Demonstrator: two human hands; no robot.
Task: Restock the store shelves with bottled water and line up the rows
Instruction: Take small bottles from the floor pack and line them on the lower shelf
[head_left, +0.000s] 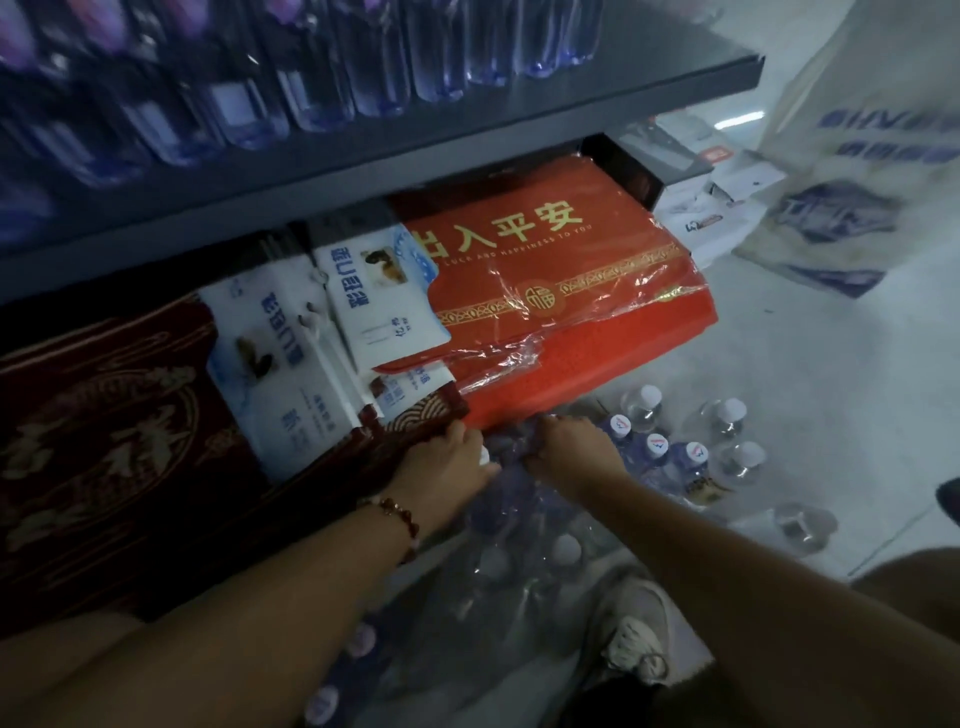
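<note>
A shrink-wrapped pack of water bottles (511, 525) lies on the floor below the lower shelf. My left hand (447, 462) and my right hand (574, 449) both reach down to its far end, fingers curled into the clear plastic wrap. Loose bottles with white caps (691, 457) stand on the floor just right of my right hand. A row of clear bottles (322, 88) stands on the dark upper shelf (467, 135), blurred by motion.
The lower shelf holds a red boxed mat with gold lettering (550, 291), white packaged goods (291, 353) and a dark red patterned mat (104, 447). My shoe (631, 629) is on the pale floor. A printed sack (852, 171) leans at right, near boxes (717, 197).
</note>
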